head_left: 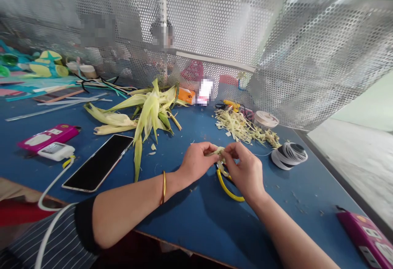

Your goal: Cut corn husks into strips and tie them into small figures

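Observation:
Between my two hands is a small piece of pale green corn husk (219, 150), pinched at both ends. My left hand (198, 160), with a gold bangle on its wrist, grips it with thumb and fingertips. From the other side my right hand (245, 168) pinches it too. A tool with yellow handles (229, 189), partly hidden by my right hand, lies on the table under the husk. A thin thread runs from near my right hand to a spool of white thread (289, 155) on the right.
A pile of corn husks (150, 111) lies at centre left, shredded husk (236, 125) at the back right beside a roll of tape (266, 119). A black-screened phone (100, 162), a purple power strip (50, 136) and another power strip (365, 236) flank my arms. A perforated metal screen (211, 27) stands behind.

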`<state>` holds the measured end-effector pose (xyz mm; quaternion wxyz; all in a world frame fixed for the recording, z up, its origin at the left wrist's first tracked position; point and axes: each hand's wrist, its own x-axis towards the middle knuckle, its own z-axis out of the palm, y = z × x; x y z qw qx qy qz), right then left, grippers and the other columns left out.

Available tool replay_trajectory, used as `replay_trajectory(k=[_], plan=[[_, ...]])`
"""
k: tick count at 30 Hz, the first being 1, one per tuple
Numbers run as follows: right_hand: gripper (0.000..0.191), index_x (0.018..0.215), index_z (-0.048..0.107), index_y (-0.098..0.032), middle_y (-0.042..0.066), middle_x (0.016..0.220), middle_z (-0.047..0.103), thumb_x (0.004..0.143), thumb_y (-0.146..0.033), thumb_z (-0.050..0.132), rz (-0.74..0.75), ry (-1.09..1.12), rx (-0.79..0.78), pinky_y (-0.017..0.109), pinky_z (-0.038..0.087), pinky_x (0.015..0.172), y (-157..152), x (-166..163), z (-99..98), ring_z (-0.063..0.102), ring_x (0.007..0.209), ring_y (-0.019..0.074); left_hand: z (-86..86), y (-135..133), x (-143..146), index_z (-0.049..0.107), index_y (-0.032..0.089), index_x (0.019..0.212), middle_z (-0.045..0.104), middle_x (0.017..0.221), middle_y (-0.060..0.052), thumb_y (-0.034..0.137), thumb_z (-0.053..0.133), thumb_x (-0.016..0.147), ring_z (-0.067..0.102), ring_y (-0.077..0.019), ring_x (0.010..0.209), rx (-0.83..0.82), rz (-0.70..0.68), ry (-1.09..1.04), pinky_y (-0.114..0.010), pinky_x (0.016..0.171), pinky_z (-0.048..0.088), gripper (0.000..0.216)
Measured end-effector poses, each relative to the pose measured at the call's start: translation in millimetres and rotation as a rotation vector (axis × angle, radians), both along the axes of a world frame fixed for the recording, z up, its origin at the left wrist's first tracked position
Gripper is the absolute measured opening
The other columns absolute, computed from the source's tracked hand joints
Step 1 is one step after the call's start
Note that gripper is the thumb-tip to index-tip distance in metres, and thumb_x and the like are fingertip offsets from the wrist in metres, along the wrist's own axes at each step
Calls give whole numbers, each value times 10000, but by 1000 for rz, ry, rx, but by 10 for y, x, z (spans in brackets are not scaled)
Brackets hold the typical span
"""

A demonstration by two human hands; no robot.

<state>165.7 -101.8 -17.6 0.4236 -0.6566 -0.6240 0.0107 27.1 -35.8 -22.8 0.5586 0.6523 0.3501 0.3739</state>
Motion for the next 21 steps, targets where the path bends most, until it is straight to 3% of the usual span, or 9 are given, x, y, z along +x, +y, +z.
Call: replay_trajectory(k=[4,8,13,17,21], plan=[[69,879,589,-216,49,884,636,889,-237,523,132,37,25,265,469,636,6,24,40,603,758,165,3,41,-22,695,167,795,709,742,-13,187,682,760,613,-129,656,32,37,-19,-230,626,462,42],[26,858,590,-217,20,791,651,856,-242,583,97,178,3,256,472,615,13,46,30,604,706,157,-9,55,-14,691,156,821,688,721,-5,205,691,759,566,-106,595,3,14,-24,-221,593,445,80],[60,809,600,-219,-9,747,666,798,-239,656,97,204,-29,249,470,614,27,24,19,599,645,140,6,19,1,693,135,783,614,630,27,198,678,733,470,-62,484,-228,-79,-36,-199,501,368,82],[68,775,600,-221,-18,717,667,792,-250,659,120,224,-70,245,462,606,29,14,52,603,629,137,34,18,-19,672,140,744,580,612,33,225,669,703,487,-59,454,-450,-245,-43,-197,465,313,94],[113,771,583,-220,-14,723,650,767,-279,679,76,233,-74,262,459,630,34,31,48,596,653,147,19,36,-22,666,140,757,594,625,24,234,663,695,501,-59,454,-485,-274,-71,-199,486,335,113]])
